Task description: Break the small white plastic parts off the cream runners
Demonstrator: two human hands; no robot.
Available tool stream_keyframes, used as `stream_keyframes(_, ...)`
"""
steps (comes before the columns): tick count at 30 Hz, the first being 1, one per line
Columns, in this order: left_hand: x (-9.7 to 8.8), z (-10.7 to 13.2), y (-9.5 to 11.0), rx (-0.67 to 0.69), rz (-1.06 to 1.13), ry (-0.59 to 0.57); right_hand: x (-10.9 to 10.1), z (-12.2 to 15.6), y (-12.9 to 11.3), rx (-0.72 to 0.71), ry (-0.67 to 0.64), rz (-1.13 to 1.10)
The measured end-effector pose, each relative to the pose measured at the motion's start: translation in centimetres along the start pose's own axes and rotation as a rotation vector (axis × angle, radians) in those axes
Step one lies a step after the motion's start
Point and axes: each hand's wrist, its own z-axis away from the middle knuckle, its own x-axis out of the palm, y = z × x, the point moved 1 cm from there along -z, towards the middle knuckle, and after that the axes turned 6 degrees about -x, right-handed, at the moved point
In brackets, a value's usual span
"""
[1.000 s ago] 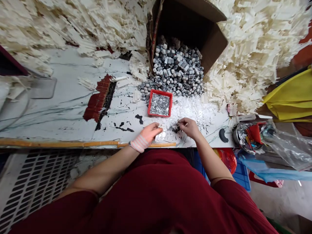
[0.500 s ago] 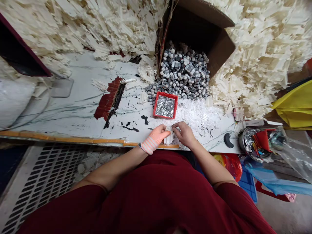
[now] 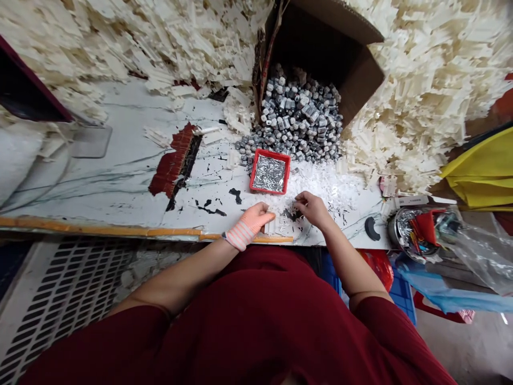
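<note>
My left hand [image 3: 250,223], in a striped orange and white glove, is closed on a white plastic piece [image 3: 273,225] near the table's front edge. My bare right hand [image 3: 315,210] is a little to the right, its thumb and fingertips bent together over the tabletop; whatever they pinch is too small to make out. Just beyond my hands stands a red tray [image 3: 251,183] holding many small metal pins [image 3: 268,173]. Small translucent white pieces [image 3: 331,184] lie heaped beside the tray, close to my right hand.
A tipped cardboard box [image 3: 363,88] spills grey and white cylindrical parts [image 3: 302,115] behind the tray. Heaps of cream plastic strips [image 3: 409,107] line the back. At right are a curved black piece [image 3: 372,229] and a metal bowl [image 3: 395,230]. Orange tape [image 3: 100,226] edges the table.
My right hand has moved right, away from the white plastic piece and my left hand. My left hand still grips the piece. The whole view has shifted slightly.
</note>
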Motion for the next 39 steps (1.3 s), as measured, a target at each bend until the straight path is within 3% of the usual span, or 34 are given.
stream_keyframes(4,-0.3,-0.3,-0.5,-0.013,0.023,-0.005,1.4,-0.6,-0.6,-0.04,-0.208,0.462)
stream_keyframes(7,-0.3,-0.6,-1.2,-0.011,0.034,0.0,2.2,-0.7,-1.2,-0.04,-0.303,0.576)
stream_keyframes(10,-0.4,-0.9,-1.7,-0.01,0.04,0.007,1.8,-0.5,-1.1,-0.025,-0.264,0.454)
stream_keyframes(16,0.2,-0.7,-1.1,-0.029,0.141,-0.038,1.5,1.0,-1.7,0.025,0.004,-0.396)
stream_keyframes(18,0.6,-0.4,-0.7,-0.048,0.176,-0.072,1.9,1.5,-2.5,-0.003,0.032,-0.503)
stream_keyframes(25,0.6,0.2,-0.9,-0.051,0.2,-0.094,2.7,2.7,-4.3,-0.134,0.103,-0.144)
stream_keyframes(31,0.2,0.8,-1.7,-0.047,0.098,-0.144,4.3,4.2,-3.4,-0.023,0.08,-0.316)
stream_keyframes(35,0.1,0.7,-1.8,-0.092,0.129,-0.196,4.6,3.6,-1.4,0.014,-0.102,-0.516)
stream_keyframes(37,0.1,0.5,-1.7,-0.078,0.106,-0.163,4.2,2.5,-0.4,0.008,-0.032,-0.375)
stream_keyframes(39,0.1,0.2,-1.7,-0.059,0.057,-0.118,3.6,1.1,0.3,-0.028,0.134,-0.071)
